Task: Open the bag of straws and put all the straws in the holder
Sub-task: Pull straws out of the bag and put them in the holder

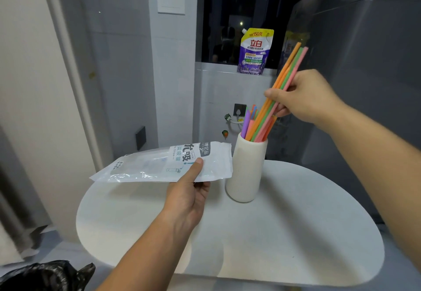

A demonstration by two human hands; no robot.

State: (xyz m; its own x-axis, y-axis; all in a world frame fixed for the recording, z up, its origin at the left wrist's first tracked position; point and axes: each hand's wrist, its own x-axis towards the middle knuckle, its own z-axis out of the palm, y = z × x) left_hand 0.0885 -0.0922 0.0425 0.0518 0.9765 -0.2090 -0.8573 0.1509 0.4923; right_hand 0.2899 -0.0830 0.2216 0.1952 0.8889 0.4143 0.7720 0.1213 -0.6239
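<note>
1. A bundle of orange, green and pink straws [290,65] is grasped by the right hand [305,99], with the thumb laid across the near side and the fingers curled behind. The grip is taken about midway along the bundle.
2. The bundle is tilted. Its upper ends are raised up and to the right of the hand, and its lower ends are set in the mouth of the white holder [247,172], below and left of the hand.
3. Other straws [245,124], purple, pink and blue, are seen standing in the holder beside the bundle.
4. The clear printed bag [159,163] is pinched by the left hand [189,196], thumb on top and fingers beneath. It is held flat above the table [296,233], its right edge just beside the holder.
5. The holder is stood upright on the table.
6. A purple pouch [255,51] is stood on the ledge behind.
</note>
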